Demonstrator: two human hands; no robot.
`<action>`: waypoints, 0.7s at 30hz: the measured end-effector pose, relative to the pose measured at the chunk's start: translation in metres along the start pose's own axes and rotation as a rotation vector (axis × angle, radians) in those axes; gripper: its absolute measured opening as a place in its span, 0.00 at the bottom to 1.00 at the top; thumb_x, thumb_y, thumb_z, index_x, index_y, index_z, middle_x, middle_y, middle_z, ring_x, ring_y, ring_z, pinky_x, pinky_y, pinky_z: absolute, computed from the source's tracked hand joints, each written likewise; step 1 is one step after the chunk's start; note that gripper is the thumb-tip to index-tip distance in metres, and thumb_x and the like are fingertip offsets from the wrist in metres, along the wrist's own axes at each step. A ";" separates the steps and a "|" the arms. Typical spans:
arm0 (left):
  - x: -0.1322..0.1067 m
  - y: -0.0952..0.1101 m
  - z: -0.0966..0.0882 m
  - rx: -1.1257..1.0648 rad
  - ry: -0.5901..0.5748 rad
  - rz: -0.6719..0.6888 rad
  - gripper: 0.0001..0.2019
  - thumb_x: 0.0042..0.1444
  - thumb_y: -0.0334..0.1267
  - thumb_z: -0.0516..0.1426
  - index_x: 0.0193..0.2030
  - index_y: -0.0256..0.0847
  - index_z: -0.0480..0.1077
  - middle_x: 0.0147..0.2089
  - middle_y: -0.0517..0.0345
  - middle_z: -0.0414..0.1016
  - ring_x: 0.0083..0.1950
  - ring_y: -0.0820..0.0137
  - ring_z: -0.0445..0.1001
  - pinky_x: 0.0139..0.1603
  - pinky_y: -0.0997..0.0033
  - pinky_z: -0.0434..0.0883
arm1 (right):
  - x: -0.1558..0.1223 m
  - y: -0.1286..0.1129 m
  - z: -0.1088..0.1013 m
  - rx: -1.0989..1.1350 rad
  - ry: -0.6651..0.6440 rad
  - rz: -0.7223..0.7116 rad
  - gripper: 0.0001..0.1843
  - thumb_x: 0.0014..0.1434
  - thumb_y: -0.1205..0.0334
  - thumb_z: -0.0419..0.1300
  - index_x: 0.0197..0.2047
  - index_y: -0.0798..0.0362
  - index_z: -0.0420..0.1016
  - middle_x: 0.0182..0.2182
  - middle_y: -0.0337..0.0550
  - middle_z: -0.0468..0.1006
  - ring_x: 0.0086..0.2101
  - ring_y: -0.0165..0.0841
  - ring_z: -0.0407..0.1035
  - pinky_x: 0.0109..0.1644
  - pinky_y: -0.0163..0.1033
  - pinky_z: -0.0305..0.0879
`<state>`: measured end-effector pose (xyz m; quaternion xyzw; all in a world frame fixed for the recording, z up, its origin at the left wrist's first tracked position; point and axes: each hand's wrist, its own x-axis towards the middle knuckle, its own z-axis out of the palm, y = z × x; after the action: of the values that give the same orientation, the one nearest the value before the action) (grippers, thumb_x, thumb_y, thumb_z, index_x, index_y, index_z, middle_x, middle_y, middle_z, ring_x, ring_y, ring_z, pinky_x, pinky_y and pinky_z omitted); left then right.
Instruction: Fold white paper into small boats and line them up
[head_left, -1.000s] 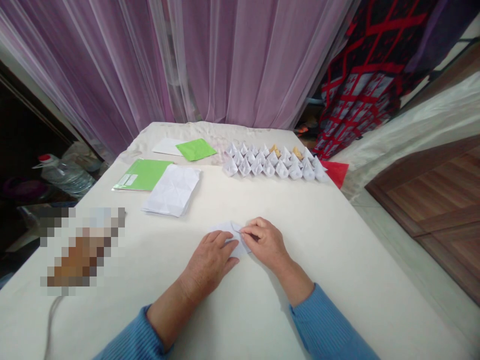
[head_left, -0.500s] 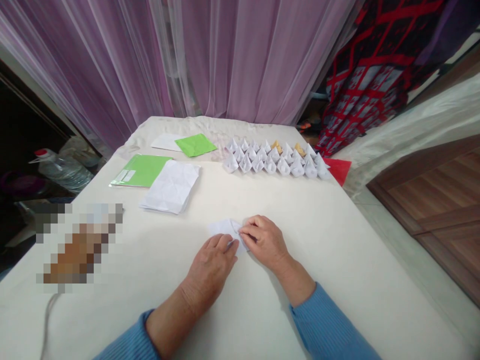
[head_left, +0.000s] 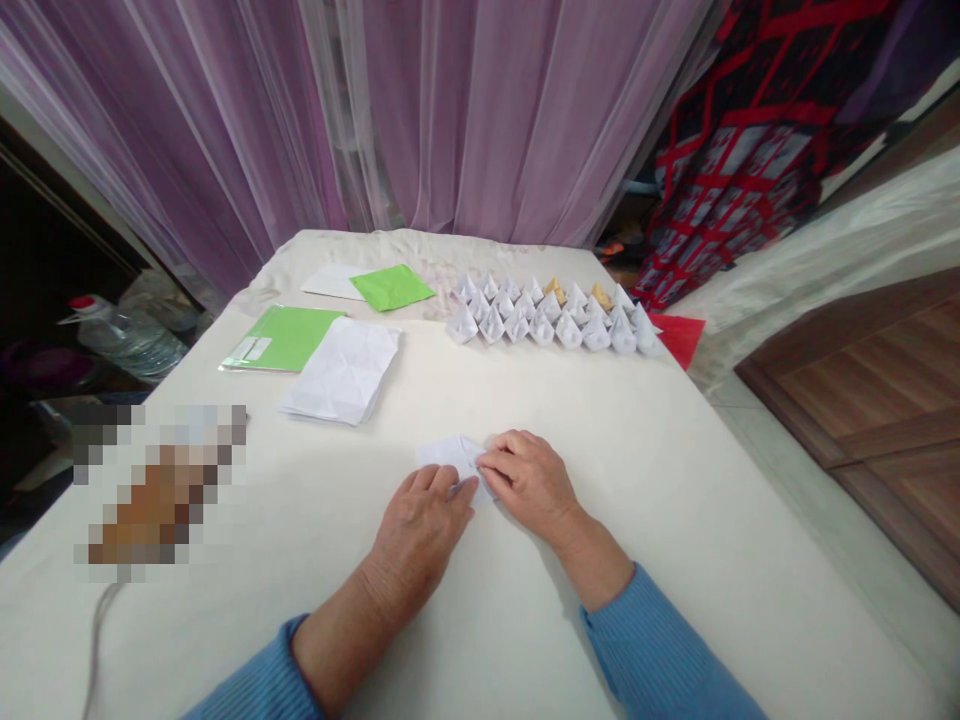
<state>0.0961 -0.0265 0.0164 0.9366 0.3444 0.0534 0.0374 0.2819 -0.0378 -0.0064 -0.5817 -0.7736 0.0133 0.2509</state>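
Note:
A small folded sheet of white paper (head_left: 447, 452) lies on the table in front of me, partly covered by my fingers. Over its near left part rests my left hand (head_left: 426, 520), fingers together and bent, thumb toward the right, holding the sheet against the tabletop. My right hand (head_left: 534, 482) is closed at the sheet's right side, thumb and index finger pinching a folded edge. The fingertips of the two hands are close together but apart. Exact folds beneath the fingers are hidden.
Rows of small folded white paper shapes (head_left: 555, 325), a couple yellow, stand at the back right beside red paper (head_left: 681, 340). At the back left lie creased white sheets (head_left: 345, 370), a green pack (head_left: 296, 335) and a green sheet (head_left: 391, 288). A pixelated object (head_left: 161, 485) with a cable lies left.
Almost nothing differs. The left hand has shifted very slightly on the paper, while the right hand keeps its pinch at the same edge.

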 end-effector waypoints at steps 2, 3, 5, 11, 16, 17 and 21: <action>0.000 0.001 -0.002 0.020 -0.029 -0.023 0.13 0.61 0.33 0.56 0.52 0.43 0.70 0.42 0.54 0.72 0.44 0.61 0.71 0.45 0.59 0.71 | 0.000 0.000 -0.001 -0.018 -0.003 -0.009 0.06 0.60 0.65 0.61 0.34 0.47 0.79 0.34 0.40 0.75 0.36 0.33 0.65 0.40 0.39 0.58; 0.000 0.001 -0.003 0.022 -0.034 -0.028 0.13 0.60 0.33 0.56 0.52 0.43 0.70 0.42 0.54 0.72 0.43 0.61 0.71 0.45 0.59 0.71 | 0.000 0.000 -0.001 -0.024 -0.004 -0.012 0.06 0.60 0.65 0.61 0.34 0.47 0.79 0.34 0.40 0.75 0.36 0.33 0.65 0.40 0.39 0.57; 0.000 0.001 -0.004 0.017 -0.031 -0.027 0.13 0.60 0.33 0.56 0.52 0.43 0.70 0.42 0.54 0.72 0.43 0.61 0.71 0.44 0.59 0.71 | 0.000 0.000 -0.002 -0.033 -0.012 -0.017 0.06 0.60 0.65 0.60 0.34 0.46 0.79 0.34 0.40 0.75 0.36 0.33 0.65 0.40 0.39 0.56; 0.000 0.000 -0.003 0.040 -0.029 -0.014 0.13 0.61 0.34 0.56 0.52 0.44 0.70 0.41 0.54 0.71 0.43 0.62 0.70 0.44 0.60 0.70 | 0.000 0.000 -0.003 -0.027 -0.038 -0.029 0.06 0.59 0.66 0.61 0.34 0.47 0.79 0.34 0.40 0.74 0.35 0.33 0.64 0.39 0.39 0.56; 0.001 0.001 -0.005 0.016 -0.045 -0.032 0.13 0.61 0.35 0.57 0.53 0.44 0.70 0.42 0.54 0.71 0.44 0.62 0.70 0.45 0.59 0.70 | 0.000 0.000 -0.002 -0.024 -0.028 -0.038 0.06 0.60 0.66 0.61 0.34 0.47 0.79 0.33 0.39 0.74 0.35 0.32 0.64 0.39 0.39 0.55; 0.001 0.001 -0.006 0.015 -0.056 -0.035 0.13 0.61 0.35 0.56 0.53 0.44 0.70 0.42 0.54 0.71 0.45 0.62 0.70 0.45 0.59 0.71 | 0.000 0.000 -0.002 -0.024 -0.022 -0.041 0.06 0.60 0.66 0.61 0.34 0.47 0.79 0.33 0.39 0.74 0.35 0.32 0.64 0.39 0.38 0.55; 0.002 0.002 -0.009 0.028 -0.110 -0.052 0.14 0.63 0.36 0.55 0.54 0.45 0.69 0.44 0.54 0.72 0.46 0.62 0.71 0.47 0.59 0.71 | 0.000 0.001 -0.001 -0.013 -0.006 -0.045 0.05 0.58 0.66 0.63 0.33 0.47 0.79 0.32 0.38 0.74 0.35 0.31 0.64 0.39 0.38 0.55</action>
<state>0.0976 -0.0269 0.0258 0.9293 0.3666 -0.0042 0.0447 0.2832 -0.0378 -0.0055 -0.5655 -0.7874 0.0044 0.2451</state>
